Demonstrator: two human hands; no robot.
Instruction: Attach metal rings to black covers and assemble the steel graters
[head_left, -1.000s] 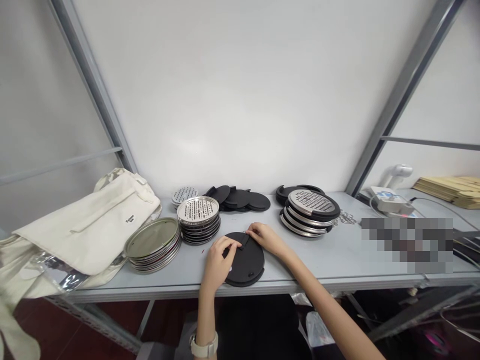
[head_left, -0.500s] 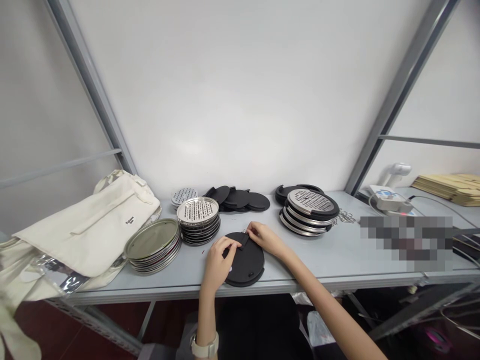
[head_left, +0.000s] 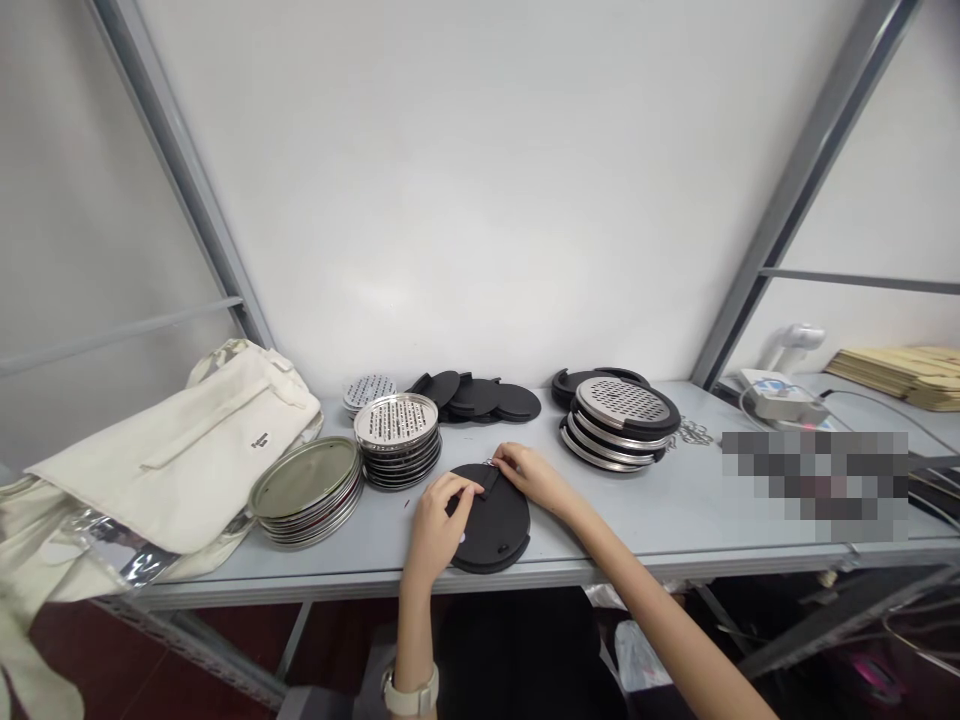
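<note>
A round black disc (head_left: 496,532) lies flat near the front edge of the table. On its upper half is a short black strap (head_left: 490,483). My left hand (head_left: 436,522) rests over the disc's left side, its thumb and index finger pinched at the strap. My right hand (head_left: 531,474) reaches in from the right. Its fingertips are pressed together on a small silver metal ring (head_left: 488,463) at the disc's top edge. Fingers partly hide both the strap and the ring.
Left of the disc stand stacked grater plates (head_left: 396,422) and olive-green round plates (head_left: 306,482), beside a cream bag (head_left: 180,440). Black discs (head_left: 472,396) lie behind. To the right are a stack of black-rimmed graters (head_left: 622,425) and loose metal rings (head_left: 694,433).
</note>
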